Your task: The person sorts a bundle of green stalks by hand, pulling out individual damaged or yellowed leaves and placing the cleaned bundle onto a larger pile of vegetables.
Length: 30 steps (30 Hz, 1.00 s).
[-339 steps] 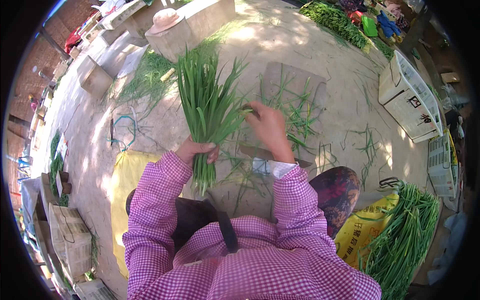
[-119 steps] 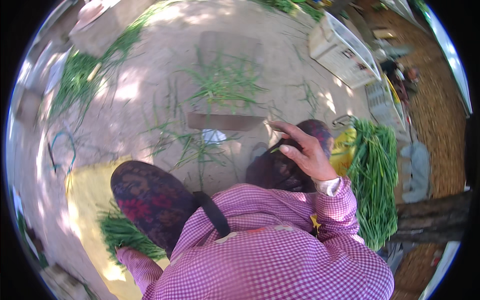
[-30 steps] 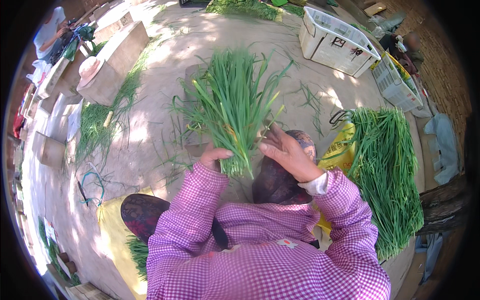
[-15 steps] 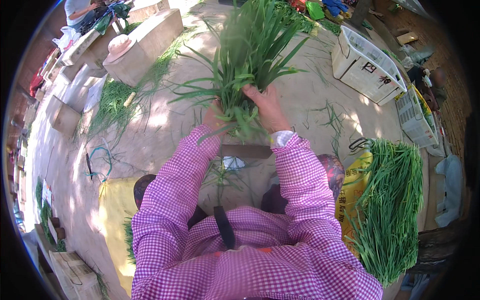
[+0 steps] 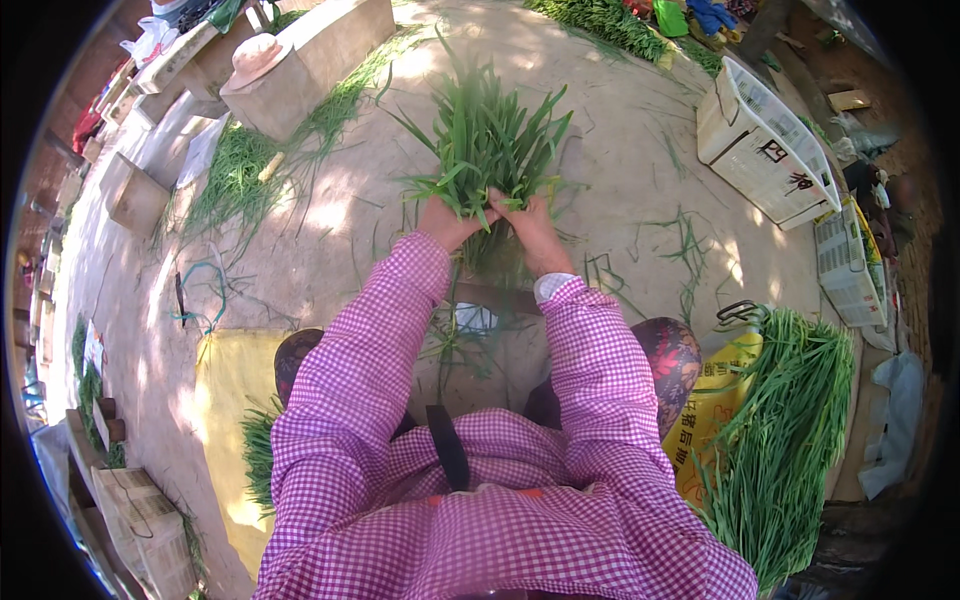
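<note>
Left hand [image 5: 449, 224] and right hand [image 5: 530, 228] both wrapped round leafy green bunch [image 5: 490, 145]; probably light, limp, easily bruised, best gripped low and gently

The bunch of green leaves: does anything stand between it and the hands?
Nothing visible does. The left hand and the right hand both touch the bunch of green leaves directly; leaves partly hide the grip.

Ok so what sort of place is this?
Likely a work yard for leafy greens, at least partly outdoors: the left hand and right hand grip a green bunch, a big heap of long leaves lies at the right, and a white crate stands beyond on the sun-dappled floor.
</note>
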### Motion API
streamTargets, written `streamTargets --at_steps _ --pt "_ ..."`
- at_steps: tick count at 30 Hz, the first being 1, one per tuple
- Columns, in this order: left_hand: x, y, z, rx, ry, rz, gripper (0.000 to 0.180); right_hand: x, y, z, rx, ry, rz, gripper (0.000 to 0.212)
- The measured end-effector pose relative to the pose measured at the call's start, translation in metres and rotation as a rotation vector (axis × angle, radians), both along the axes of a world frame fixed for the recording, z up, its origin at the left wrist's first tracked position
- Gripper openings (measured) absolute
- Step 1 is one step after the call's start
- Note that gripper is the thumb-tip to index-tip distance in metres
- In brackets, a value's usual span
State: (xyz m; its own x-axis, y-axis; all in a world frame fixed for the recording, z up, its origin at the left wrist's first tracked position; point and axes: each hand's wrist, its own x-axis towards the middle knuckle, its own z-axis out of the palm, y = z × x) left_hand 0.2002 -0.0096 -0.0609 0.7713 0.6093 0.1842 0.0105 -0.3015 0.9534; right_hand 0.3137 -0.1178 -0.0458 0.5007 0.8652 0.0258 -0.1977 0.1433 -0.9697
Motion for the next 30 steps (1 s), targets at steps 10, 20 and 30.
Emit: streamTargets --at_steps 10,20,30 --pt "0.006 0.014 -0.003 0.062 0.01 -0.038 0.061 0.005 -0.005 0.044 -0.129 -1.198 -0.295 0.027" --pt "0.016 -0.013 0.034 0.302 -0.08 -0.055 0.076 -0.004 -0.014 0.058 0.073 -0.526 -0.182 0.041" --pt "0.003 -0.01 0.045 -0.156 -0.36 0.137 0.041 -0.023 -0.021 0.081 0.233 -0.327 0.05 0.062"
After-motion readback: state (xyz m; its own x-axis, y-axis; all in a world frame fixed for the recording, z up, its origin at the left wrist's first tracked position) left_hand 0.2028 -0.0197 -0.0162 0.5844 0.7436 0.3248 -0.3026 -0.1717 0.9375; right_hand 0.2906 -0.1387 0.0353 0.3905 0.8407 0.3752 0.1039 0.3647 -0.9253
